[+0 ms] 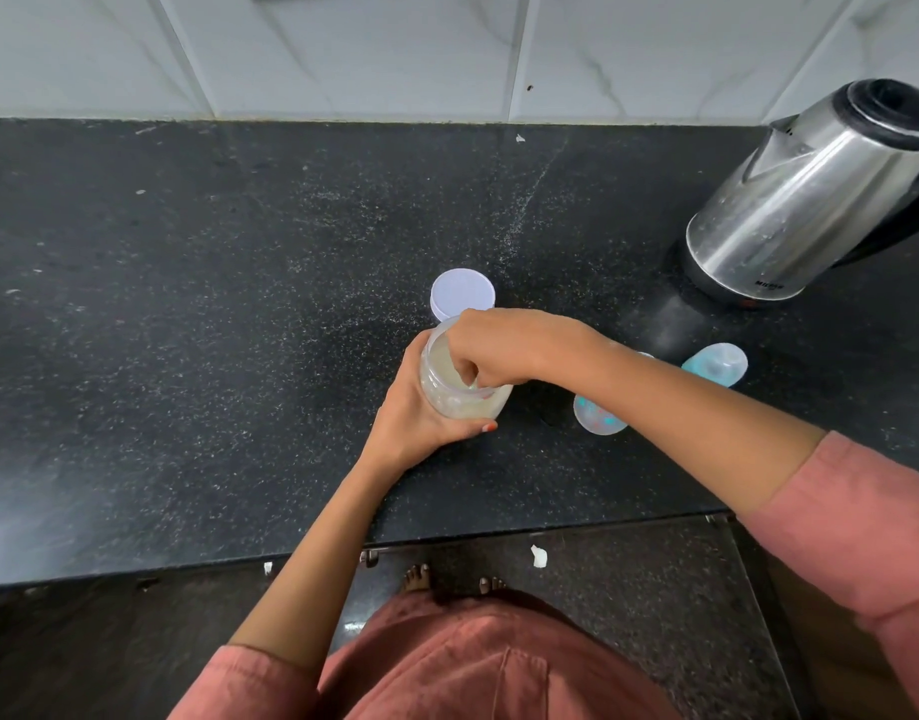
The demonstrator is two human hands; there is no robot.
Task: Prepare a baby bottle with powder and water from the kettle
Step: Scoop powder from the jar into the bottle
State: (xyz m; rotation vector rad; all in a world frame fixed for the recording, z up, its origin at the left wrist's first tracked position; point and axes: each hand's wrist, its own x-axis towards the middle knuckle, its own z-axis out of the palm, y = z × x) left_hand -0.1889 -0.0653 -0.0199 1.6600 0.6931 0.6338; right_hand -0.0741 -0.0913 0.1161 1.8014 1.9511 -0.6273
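The left hand (416,415) grips a tilted clear plastic jar of pale powder (465,405) over the black speckled stone counter (239,304). The right hand (494,345) has its fingers curled inside the jar's mouth; I cannot tell what they hold. The clear printed baby bottle (597,415) stands just beside the jar, to the right.

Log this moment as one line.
left hand: grips jar | right hand: fingers inside jar, grip unclear | lid: off, behind jar | bottle: right of jar | kettle: far right

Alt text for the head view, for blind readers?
A left hand holds an open powder jar while the right hand reaches into it. Its white lid, a baby bottle and a steel kettle sit on the black counter.
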